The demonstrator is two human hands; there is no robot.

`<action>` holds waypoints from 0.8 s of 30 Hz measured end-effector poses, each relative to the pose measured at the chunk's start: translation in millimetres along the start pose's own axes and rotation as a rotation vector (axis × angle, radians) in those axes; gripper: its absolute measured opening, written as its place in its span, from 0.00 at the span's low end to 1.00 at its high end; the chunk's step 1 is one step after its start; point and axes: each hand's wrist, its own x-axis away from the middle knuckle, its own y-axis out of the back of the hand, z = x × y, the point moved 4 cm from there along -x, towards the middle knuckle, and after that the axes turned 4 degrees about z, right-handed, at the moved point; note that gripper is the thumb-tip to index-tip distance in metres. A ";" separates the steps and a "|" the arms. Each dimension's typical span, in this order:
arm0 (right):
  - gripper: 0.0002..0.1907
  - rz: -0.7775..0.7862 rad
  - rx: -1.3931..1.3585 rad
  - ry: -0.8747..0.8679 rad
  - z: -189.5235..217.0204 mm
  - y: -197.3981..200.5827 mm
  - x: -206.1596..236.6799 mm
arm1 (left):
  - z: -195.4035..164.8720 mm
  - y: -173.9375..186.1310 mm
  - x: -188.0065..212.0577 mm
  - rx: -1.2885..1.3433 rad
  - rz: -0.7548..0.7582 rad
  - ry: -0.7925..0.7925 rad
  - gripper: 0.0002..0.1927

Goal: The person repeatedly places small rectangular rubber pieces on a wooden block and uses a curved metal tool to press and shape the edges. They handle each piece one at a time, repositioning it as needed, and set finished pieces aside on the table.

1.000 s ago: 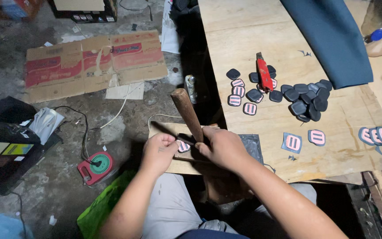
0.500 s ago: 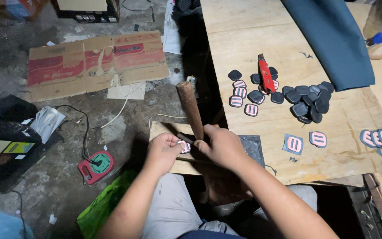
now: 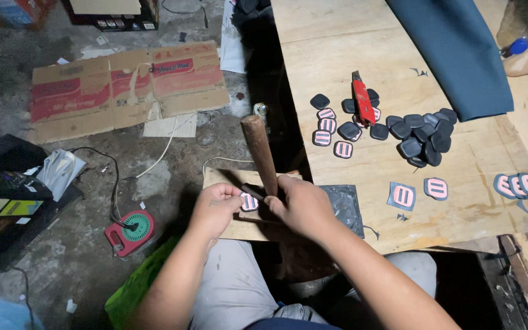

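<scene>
My right hand [image 3: 302, 206] grips a wooden-handled tool [image 3: 259, 150], the handle slanting up and away from me. My left hand [image 3: 216, 207] pinches a small pink-and-dark rounded badge piece [image 3: 249, 201] and a thin dark metal punch [image 3: 247, 189] against a small wooden board [image 3: 218, 179] resting over my lap. The tool's head is hidden behind my right hand. The two hands nearly touch.
A plywood table [image 3: 362, 73] to the right holds several dark and pink badge pieces [image 3: 420, 134], a red utility knife [image 3: 362, 101], a dark rubber mat [image 3: 344, 205] and blue fabric [image 3: 459, 49]. Flattened cardboard [image 3: 123, 85], a red cable reel [image 3: 131, 229] and clutter lie on the floor.
The wooden handle has tipped slightly more upright and my hands have shifted a little; both keep their hold on the tool and the piece.
</scene>
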 end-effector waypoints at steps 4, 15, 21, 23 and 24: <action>0.15 0.054 0.062 -0.029 0.9 0.8 -9.1 | -3.3 -5.5 0.8 -0.145 -0.078 -0.116 0.04; 0.18 0.146 0.054 -0.040 -3.9 2.6 -18.5 | -20.8 -9.1 8.0 -0.362 -0.094 -0.271 0.03; 0.17 0.068 0.131 0.172 -2.2 4.6 -12.6 | -16.0 -7.6 12.4 -0.361 -0.169 -0.257 0.03; 0.16 0.079 0.158 0.181 -4.6 3.9 -8.7 | -12.1 -6.2 9.3 -0.373 -0.178 -0.178 0.04; 0.16 0.086 0.171 0.186 -5.6 3.4 -7.2 | -10.4 -5.0 8.5 -0.379 -0.184 -0.137 0.04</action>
